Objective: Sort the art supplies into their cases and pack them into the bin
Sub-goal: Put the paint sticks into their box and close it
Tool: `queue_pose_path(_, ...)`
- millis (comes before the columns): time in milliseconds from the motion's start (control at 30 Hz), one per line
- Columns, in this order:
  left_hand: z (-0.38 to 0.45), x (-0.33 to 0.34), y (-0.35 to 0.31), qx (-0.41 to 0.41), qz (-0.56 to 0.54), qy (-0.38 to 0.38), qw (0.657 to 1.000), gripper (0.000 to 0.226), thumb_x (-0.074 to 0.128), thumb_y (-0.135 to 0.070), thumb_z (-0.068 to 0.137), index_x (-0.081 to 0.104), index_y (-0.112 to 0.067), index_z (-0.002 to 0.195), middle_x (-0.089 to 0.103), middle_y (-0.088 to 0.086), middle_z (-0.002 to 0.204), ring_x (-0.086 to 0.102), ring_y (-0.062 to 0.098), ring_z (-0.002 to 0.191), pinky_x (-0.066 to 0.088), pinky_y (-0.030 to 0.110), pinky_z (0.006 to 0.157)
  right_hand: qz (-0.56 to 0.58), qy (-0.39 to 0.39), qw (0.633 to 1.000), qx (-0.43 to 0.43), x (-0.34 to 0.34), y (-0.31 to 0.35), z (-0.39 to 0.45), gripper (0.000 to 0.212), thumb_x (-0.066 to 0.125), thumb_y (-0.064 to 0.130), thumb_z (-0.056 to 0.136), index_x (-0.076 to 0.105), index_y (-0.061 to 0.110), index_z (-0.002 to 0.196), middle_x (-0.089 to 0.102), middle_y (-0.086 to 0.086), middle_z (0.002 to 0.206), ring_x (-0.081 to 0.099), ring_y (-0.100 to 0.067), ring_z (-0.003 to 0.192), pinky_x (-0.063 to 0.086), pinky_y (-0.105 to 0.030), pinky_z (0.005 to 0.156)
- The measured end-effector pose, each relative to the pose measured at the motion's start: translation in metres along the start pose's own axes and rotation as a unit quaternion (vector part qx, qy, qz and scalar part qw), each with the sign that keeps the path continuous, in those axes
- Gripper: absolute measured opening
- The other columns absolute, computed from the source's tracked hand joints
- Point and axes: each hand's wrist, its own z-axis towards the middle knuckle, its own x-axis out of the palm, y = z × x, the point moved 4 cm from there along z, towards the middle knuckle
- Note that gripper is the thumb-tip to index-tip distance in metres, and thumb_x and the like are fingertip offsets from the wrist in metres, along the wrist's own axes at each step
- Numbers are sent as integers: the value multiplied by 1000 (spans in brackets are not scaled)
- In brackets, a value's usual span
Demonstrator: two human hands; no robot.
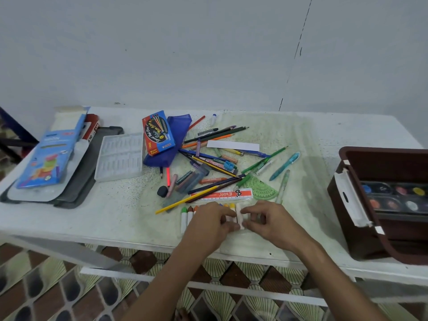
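Both hands work at the front edge of the tabletop (69,218), over a row of white-barrelled crayons (187,216) lying in what looks like a clear sleeve. The left hand (208,222) covers the middle of the row with its fingers curled down onto it. The right hand (269,220) pinches the sleeve's pale right end between thumb and fingertips. The bin (347,205), dark brown with a white handle, stands well to the right of the crayons and already holds a paint tray (393,198).

What could go wrong: the sleeve sits very near the tabletop's front edge, so a tug by the right hand might drag it off onto the tiled floor (58,286). If that end is open, a crayon could slide out and roll. Just behind the crayons lies an orange-and-white ruler (222,195), with a yellow pencil (185,202) crossing towards it; a careless sweep could knock these into the loose pile of pencils and pens (215,156) further back and tangle the sorting.

Left of the crayons and further back are a white plastic insert (119,156), a blue pouch (171,140) with a red-and-blue water-colour box (157,133) on it, and a blue card pack (51,154) on grey trays (88,172). The tabletop is white, worn and stained greenish, set against a plain pale wall (208,54); the floor tiles have a brown-and-cream fan pattern.
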Motion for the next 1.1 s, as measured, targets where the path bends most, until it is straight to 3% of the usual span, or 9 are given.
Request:
queue_pose_path(133, 2, -1, 0, 3, -2, 13, 1000, 34, 70, -31, 84, 69, -22, 117, 67, 1, 90, 51, 7, 75, 32, 16, 67, 6, -1, 1000, 6, 0, -1, 0, 27, 73, 24, 84, 71, 23, 111, 53, 9, 77, 50, 1, 65, 38, -11, 61)
queue_pose_path(567, -7, 2, 1, 37, 37, 5, 999, 33, 63, -42, 88, 70, -21, 112, 52, -4, 89, 46, 8, 81, 26, 21, 66, 36, -12, 999, 8, 3, -6, -1, 27, 74, 25, 83, 72, 23, 109, 53, 9, 76, 50, 1, 64, 39, -12, 61)
queue_pose_path(867, -8, 5, 5, 22, 42, -19, 999, 28, 61, -30, 91, 65, -22, 117, 55, -4, 97, 44, 6, 85, 26, 16, 73, 39, -5, 999, -3, 3, -7, -1, 27, 74, 24, 83, 71, 21, 110, 53, 8, 77, 50, 3, 66, 39, -12, 62)
queue_pose_path(1100, -4, 4, 2, 25, 75, 17, 997, 27, 57, -30, 94, 67, -23, 118, 49, 1, 97, 49, 17, 93, 30, 23, 73, 45, -6, 999, -5, 3, -8, 0, 28, 74, 25, 83, 70, 24, 110, 54, 8, 76, 50, 3, 65, 38, -12, 62)
